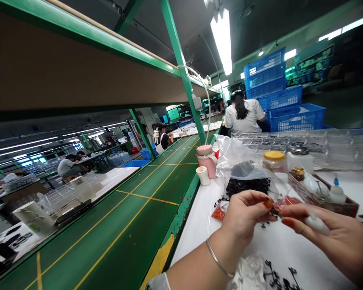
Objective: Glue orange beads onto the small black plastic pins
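My left hand (243, 211), with a silver bangle at its wrist, is closed in a pinch at a small black part (275, 213). Close beside it, my right hand (335, 227) is wrapped round a small white squeeze bottle (317, 224); its tip is hidden by the fingers. Behind the hands, a clear plastic bag (232, 155) lies open with a heap of black small parts (248, 186). A bag of orange-red bits (218, 212) sits left of my left hand. Loose black pieces (282, 280) lie below the hands, next to crumpled white material (249, 274).
A green conveyor belt (145, 209) with yellow lines runs along my left. A pink flask (206, 159), a white cup (203, 176), a yellow-lidded jar (274, 161) and a box of bottles (351, 205) stand around the work spot. A person in white (243, 117) sits ahead by blue crates (296, 117).
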Demonstrator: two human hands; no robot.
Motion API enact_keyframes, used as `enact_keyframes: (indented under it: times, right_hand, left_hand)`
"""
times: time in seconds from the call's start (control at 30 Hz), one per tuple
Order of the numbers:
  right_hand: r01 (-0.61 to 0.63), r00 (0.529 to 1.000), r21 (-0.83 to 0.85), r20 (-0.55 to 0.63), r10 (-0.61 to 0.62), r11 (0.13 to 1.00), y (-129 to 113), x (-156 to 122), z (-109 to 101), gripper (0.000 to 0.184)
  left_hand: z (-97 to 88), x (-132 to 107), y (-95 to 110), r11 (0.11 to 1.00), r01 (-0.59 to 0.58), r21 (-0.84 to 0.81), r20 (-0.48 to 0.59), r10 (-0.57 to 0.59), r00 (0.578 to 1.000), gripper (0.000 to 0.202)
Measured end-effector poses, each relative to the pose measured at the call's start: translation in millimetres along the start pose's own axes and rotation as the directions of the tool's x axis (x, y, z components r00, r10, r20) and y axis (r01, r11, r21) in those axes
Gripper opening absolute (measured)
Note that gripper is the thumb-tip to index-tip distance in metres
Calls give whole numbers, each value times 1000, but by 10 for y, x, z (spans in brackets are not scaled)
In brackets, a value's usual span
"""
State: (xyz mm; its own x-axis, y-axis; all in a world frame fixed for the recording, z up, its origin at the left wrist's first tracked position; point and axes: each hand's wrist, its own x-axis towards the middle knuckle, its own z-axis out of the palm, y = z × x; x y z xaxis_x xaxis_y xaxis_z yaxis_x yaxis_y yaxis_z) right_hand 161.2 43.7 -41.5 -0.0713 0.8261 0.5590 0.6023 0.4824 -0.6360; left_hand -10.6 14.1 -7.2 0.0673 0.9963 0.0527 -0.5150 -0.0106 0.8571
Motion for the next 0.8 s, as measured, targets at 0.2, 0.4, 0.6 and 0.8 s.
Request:
enact_keyframes:
  times: [0.2,0.4,0.6,0.8]
  right_hand:
    - [17,987,32,160,-22,999,-98,-43,-41,19]
    - [-28,994,58,107,22,998,-99,-39,-82,23]
    - [-52,993,48,109,47,997,-177,-14,-113,25]
    - [-30,993,57,116,24,998,-187,18,-126,29]
  left_hand:
    - [18,-15,2,999,-48,-2,-26,48,999,43]
    - [4,10,-8,996,-36,87,-16,37,999,42]
    - [1,-1,14,986,-31,164,20,28,999,40]
    - [-24,5,2,983,-18,181,22,14,1000,39]
